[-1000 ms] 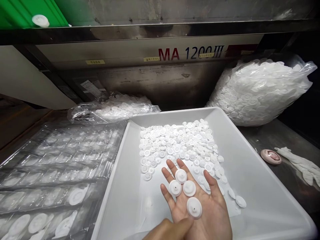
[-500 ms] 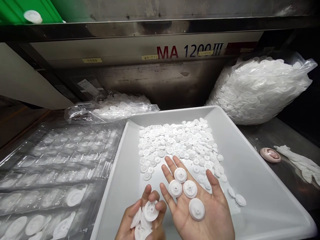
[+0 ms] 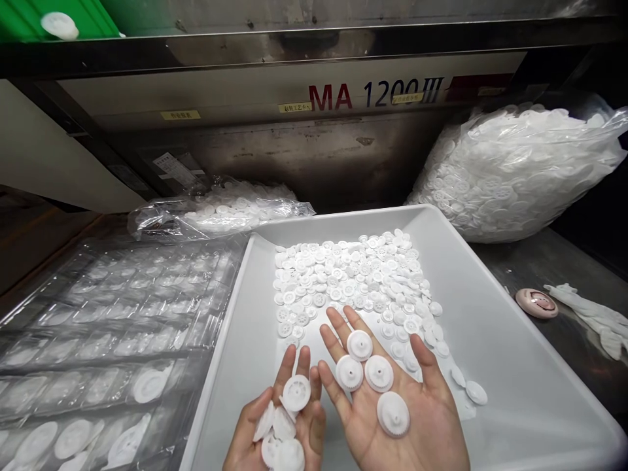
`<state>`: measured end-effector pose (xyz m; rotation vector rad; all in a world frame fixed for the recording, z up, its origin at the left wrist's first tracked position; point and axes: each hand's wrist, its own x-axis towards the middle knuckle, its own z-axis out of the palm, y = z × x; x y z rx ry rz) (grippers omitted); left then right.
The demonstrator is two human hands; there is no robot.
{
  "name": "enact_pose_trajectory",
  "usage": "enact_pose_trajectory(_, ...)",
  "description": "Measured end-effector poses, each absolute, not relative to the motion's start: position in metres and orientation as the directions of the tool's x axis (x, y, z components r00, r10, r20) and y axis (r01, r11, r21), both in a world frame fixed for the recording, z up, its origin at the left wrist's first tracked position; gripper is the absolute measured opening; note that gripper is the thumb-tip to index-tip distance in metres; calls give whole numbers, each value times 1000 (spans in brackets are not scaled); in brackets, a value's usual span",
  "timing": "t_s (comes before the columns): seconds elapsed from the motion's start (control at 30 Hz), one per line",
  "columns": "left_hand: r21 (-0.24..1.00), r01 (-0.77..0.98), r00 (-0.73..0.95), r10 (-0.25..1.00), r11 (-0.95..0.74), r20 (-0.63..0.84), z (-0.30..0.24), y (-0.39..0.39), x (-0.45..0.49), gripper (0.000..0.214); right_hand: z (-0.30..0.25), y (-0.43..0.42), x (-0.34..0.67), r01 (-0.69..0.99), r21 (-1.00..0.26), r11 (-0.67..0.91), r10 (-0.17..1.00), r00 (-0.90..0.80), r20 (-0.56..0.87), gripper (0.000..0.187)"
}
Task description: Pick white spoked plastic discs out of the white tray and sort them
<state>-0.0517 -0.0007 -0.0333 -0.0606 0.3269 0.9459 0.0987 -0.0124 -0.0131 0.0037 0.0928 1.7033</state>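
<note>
Palm up and cupped, my left hand [image 3: 277, 418] holds a small heap of white plastic gears [image 3: 296, 392], its fingers partly stretched. Beside it, my right hand [image 3: 407, 418] is turned palm up with its fingers spread. Several white plastic gears [image 3: 393, 414] lie on its palm and finger bases, hub side up, held without a grip. Both hands are over a large grey tray [image 3: 510, 366]. Beyond the fingers, a wide layer of similar gears [image 3: 348, 275] covers the tray's far part, and a couple lie apart at the right.
Left of the tray are rows of gears in clear plastic packs [image 3: 98, 340]. A clear bag of gears [image 3: 230, 206] lies behind, and a bulging bag [image 3: 520, 176] stands back right. A pink round object [image 3: 536, 303] and a white glove [image 3: 593, 317] lie at right.
The fingers of my left hand have opened out, showing more of its gears. My right hand stays spread with its gears, shifted slightly right in view.
</note>
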Motion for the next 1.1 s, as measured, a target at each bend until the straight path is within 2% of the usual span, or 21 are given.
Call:
enact_pose_trajectory(0.13, 82, -793, 577, 787, 604, -216, -39, 0, -52, 50, -12, -12, 99, -991, 43, -124, 991, -126, -36, 76)
enact_pose_trajectory(0.3, 29, -793, 597, 786, 608, -162, -35, 4, -46, 52, -10, -13, 100, -989, 42, -139, 989, -141, -47, 76)
enact_pose_trajectory(0.5, 31, -799, 593, 796, 600, -118, -30, 5, -43, 52, 9, -12, 100, -986, 130, -100, 940, -136, -313, 75)
enact_pose_trajectory(0.73, 55, -813, 570, 812, 579, -121, -28, 3, -42, 52, 18, -9, 100, -983, 176, -59, 902, -127, -412, 72)
enact_pose_trajectory(0.9, 59, -812, 572, 811, 581, -121, -31, 2, -42, 51, 10, -10, 101, -986, 158, -60, 918, -117, -379, 69)
enact_pose_trajectory(1.1, 82, -826, 543, 826, 558, -152, -31, 1, -40, 51, -11, -12, 99, -994, 48, -98, 986, -104, -131, 63)
